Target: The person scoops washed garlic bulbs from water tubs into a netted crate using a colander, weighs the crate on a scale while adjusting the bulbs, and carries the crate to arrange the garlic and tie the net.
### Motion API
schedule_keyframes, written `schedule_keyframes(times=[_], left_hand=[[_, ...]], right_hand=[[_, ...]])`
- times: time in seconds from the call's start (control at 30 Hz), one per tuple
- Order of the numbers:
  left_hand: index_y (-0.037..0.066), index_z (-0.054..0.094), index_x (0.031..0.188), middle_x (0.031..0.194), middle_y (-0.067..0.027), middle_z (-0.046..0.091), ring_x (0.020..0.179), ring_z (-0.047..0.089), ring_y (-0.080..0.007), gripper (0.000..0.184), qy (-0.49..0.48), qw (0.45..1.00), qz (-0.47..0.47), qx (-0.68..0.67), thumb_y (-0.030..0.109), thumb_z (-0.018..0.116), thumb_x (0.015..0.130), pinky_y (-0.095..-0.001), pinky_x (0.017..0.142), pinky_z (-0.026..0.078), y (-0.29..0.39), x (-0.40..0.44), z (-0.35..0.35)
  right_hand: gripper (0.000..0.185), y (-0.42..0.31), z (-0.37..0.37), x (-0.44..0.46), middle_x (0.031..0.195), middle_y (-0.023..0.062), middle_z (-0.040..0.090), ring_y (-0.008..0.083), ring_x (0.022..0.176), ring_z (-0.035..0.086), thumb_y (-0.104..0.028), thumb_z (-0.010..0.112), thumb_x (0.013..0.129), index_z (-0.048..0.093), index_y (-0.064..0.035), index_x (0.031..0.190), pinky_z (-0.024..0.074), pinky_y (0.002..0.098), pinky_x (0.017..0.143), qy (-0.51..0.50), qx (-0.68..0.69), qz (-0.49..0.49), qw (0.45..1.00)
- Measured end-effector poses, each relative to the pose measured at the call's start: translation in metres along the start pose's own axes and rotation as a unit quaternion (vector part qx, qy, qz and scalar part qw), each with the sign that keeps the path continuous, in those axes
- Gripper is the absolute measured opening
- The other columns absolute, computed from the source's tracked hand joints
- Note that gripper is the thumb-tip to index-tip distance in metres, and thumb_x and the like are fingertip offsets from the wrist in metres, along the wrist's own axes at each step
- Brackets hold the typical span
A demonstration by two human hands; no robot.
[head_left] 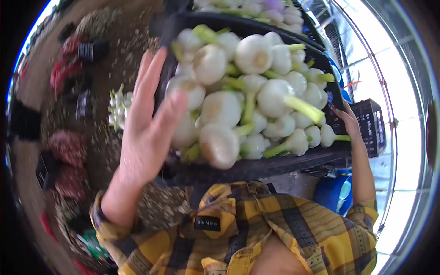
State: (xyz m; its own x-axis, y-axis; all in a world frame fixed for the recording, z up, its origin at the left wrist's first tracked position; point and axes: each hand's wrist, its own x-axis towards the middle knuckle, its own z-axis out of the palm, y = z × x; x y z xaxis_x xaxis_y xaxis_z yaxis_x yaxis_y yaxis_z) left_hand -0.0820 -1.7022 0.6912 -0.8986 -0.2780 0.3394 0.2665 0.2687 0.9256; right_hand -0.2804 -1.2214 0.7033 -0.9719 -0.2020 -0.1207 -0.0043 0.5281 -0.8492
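Note:
A black plastic crate (256, 167) in front of my chest is heaped with white bulb onions (220, 110) with short-cut green stems. Some bulbs have brownish root ends, and the nearest are slightly blurred. My left hand (149, 110) is raised at the crate's left end, fingers stretched upward and thumb apart, holding nothing. Over at the right end, my right hand (347, 120) grips the crate's rim; part of its fingers is hidden by the crate wall.
Beyond this crate stands another load of onions (256, 9), some purplish. A bunch of small white onions (120, 109) lies left on the littered dirt floor. Farther left are red mesh sacks (68, 146) and dark crates (94, 50). On the right are a black crate (370, 128) and a blue barrel (332, 192).

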Motion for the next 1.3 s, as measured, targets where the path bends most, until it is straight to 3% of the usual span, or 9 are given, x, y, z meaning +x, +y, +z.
schedule_keyframes(times=[0.1, 0.37, 0.5, 0.6, 0.9, 1.0, 1.1, 1.23, 1.3], left_hand=[[0.004, 0.027, 0.144, 0.151, -0.0246, 0.014, 0.142, 0.013, -0.0325, 0.075, -0.035, 0.986, 0.001, 0.161, 0.01, 0.065, 0.08, -0.0401, 0.112, 0.018, 0.014, -0.005, 0.005], [0.002, 0.019, 0.146, 0.153, -0.0201, 0.012, 0.142, 0.01, -0.0341, 0.073, -0.151, 0.877, -0.029, 0.455, 0.04, 0.049, 0.091, -0.0456, 0.113, 0.01, 0.035, 0.009, 0.007], [0.002, 0.019, 0.146, 0.152, -0.0221, 0.013, 0.141, 0.015, -0.0346, 0.066, -0.1, 0.867, -0.016, 0.488, 0.04, 0.04, 0.096, -0.0424, 0.113, 0.016, 0.021, 0.021, 0.019], [0.002, 0.019, 0.146, 0.151, -0.0233, 0.014, 0.14, 0.017, -0.0353, 0.066, -0.054, 0.881, -0.054, 0.467, 0.041, 0.038, 0.096, -0.0398, 0.112, 0.019, 0.02, 0.018, 0.022], [0.001, 0.018, 0.146, 0.148, -0.0268, 0.019, 0.138, 0.021, -0.0377, 0.068, -0.051, 0.856, -0.046, 0.512, 0.04, 0.044, 0.095, -0.0399, 0.112, 0.02, 0.006, 0.025, 0.022], [0.001, 0.018, 0.145, 0.148, -0.0276, 0.02, 0.138, 0.021, -0.0387, 0.069, -0.04, 0.849, -0.066, 0.523, 0.04, 0.045, 0.095, -0.04, 0.112, 0.021, 0.007, 0.025, 0.023], [0.002, 0.018, 0.146, 0.148, -0.0275, 0.02, 0.138, 0.022, -0.0387, 0.069, -0.043, 0.852, -0.07, 0.518, 0.037, 0.047, 0.094, -0.0402, 0.111, 0.021, 0.003, 0.026, 0.017], [0.004, 0.02, 0.146, 0.147, -0.0265, 0.024, 0.138, 0.023, -0.0376, 0.067, -0.05, 0.845, -0.091, 0.525, 0.036, 0.047, 0.094, -0.0397, 0.111, 0.021, 0.007, 0.028, 0.019], [0.004, 0.021, 0.146, 0.146, -0.0258, 0.027, 0.137, 0.025, -0.037, 0.066, -0.048, 0.845, -0.097, 0.524, 0.036, 0.047, 0.094, -0.0389, 0.111, 0.022, 0.004, 0.024, 0.005]], right_hand=[[0.062, -0.001, -0.001, -0.003, 0.128, 0.007, 0.05, 0.0124, 0.113, 0.047, -0.011, 0.056, 0.084, 0.034, -0.0023, 0.141, 0.0358, 0.0252, 0.097, 0.01, -0.038, -0.038, 0.999], [0.071, -0.008, 0.009, -0.003, 0.145, 0.0193, 0.032, 0.024, 0.135, 0.029, -0.017, 0.059, 0.084, 0.025, -0.0048, 0.145, 0.0221, 0.0318, 0.11, 0.037, -0.098, -0.106, 0.989], [0.069, -0.012, 0.01, -0.005, 0.147, 0.0211, 0.029, 0.0262, 0.138, 0.026, -0.02, 0.06, 0.086, 0.026, -0.0046, 0.144, 0.0212, 0.034, 0.111, 0.034, -0.098, -0.149, 0.983], [0.066, -0.019, 0.011, -0.006, 0.146, 0.0228, 0.03, 0.0294, 0.137, 0.029, -0.022, 0.06, 0.087, 0.027, -0.0052, 0.143, 0.0235, 0.0371, 0.111, 0.065, -0.251, -0.257, 0.931], [0.031, -0.103, 0.028, 0.029, 0.114, 0.0138, 0.062, 0.0302, 0.104, 0.06, -0.015, 0.064, 0.083, 0.06, -0.0067, 0.112, 0.0489, 0.0362, 0.088, 0.054, -0.209, -0.576, 0.789], [0.023, -0.102, 0.022, 0.045, 0.097, 0.0106, 0.066, 0.0272, 0.087, 0.065, -0.017, 0.064, 0.083, 0.062, -0.0039, 0.102, 0.0516, 0.0327, 0.078, -0.024, -0.113, -0.456, 0.882], [0.023, -0.106, 0.027, 0.038, 0.096, 0.01, 0.065, 0.026, 0.086, 0.064, -0.02, 0.065, 0.082, 0.063, -0.0039, 0.098, 0.0512, 0.0326, 0.076, -0.094, -0.213, -0.445, 0.865], [0.021, -0.088, 0.046, 0.05, 0.094, 0.0077, 0.064, 0.0239, 0.088, 0.062, -0.019, 0.066, 0.08, 0.063, -0.0052, 0.095, 0.0499, 0.0343, 0.076, -0.002, -0.231, -0.647, 0.726], [0.02, -0.099, 0.047, 0.037, 0.101, 0.0084, 0.063, 0.0237, 0.093, 0.062, -0.014, 0.067, 0.081, 0.062, -0.0045, 0.097, 0.0496, 0.0328, 0.079, -0.015, -0.225, -0.629, 0.744]])
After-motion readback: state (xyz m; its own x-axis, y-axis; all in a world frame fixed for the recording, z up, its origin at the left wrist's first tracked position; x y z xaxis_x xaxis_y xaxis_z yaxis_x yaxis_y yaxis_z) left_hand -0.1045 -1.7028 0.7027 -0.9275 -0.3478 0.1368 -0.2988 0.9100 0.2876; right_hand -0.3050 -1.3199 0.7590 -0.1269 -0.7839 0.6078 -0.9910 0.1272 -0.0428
